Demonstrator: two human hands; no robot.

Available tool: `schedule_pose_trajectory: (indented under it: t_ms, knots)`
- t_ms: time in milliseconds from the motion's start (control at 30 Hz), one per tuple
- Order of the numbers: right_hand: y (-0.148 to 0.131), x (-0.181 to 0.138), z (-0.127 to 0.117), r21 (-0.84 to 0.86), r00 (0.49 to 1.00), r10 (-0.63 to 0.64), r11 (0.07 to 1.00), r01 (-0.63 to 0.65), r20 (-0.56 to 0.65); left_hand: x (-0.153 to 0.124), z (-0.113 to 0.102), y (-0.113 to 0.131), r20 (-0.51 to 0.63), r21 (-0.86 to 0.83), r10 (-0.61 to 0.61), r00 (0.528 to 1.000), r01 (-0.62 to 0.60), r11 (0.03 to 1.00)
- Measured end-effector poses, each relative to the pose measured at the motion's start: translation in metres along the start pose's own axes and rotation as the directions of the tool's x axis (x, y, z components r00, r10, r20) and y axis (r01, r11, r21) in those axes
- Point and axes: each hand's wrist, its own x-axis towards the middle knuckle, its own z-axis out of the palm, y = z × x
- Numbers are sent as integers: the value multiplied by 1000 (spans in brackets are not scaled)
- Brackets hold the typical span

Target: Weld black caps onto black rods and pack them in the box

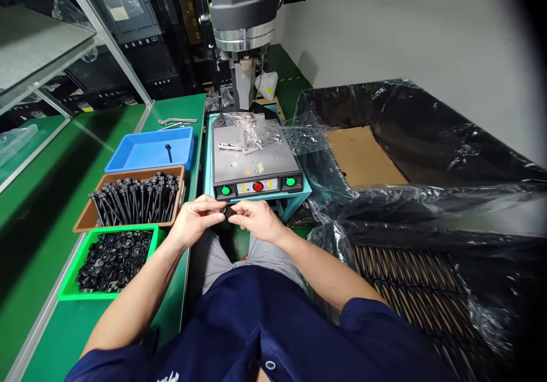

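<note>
Plastic-lined containers (410, 183): to the right, draped in black film — the farther with a sheet of cardboard (365, 154) in it, the nearer with rows of long dark pieces (410, 285)
Tabletop (36, 342): green, along the left, carrying three trays
Press machine (243, 9): straight ahead, its head above a grey base plate (265, 165) with clear film (267, 131) on it
Green tray (68, 282): nearest the person, heaped with small black pieces (115, 259)
Brown tray (81, 217): just beyond, packed with black stemmed parts (137, 200)
Blue tray (143, 154): farthest, holding one stemmed part (168, 152)
Left hand (199, 218): fingers nearly together, pinching one side of the small part
Right hand (256, 220): fingers likewise nearly together, on its other side
Push buttons (257, 187): one red between two green, on the base's front
Small black part (227, 212): between both hands, in front of the base — mostly hidden by fingertips
</note>
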Motion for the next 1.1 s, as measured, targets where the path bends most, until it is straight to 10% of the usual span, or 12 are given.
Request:
schedule_pose_trajectory:
  t_ms: [367,767,967,1100]
  knots:
    - [10,2,-10,52,1000,29,998,-29,9,13,11,-3,-8,-130,-107,994,105,986]
    - [13,-3,-12,-205,947,-256,955,216,-195,23,27,-3,-82,-305,-194,978,160,939]
    - [20,2,-8,123,995,-13,992,26,-99,21,32,-1,-110,-401,-244,963,182,898]
    - [19,2,-10,54,985,-58,996,67,-160,20,32,-2,-118,-370,-217,969,160,915]
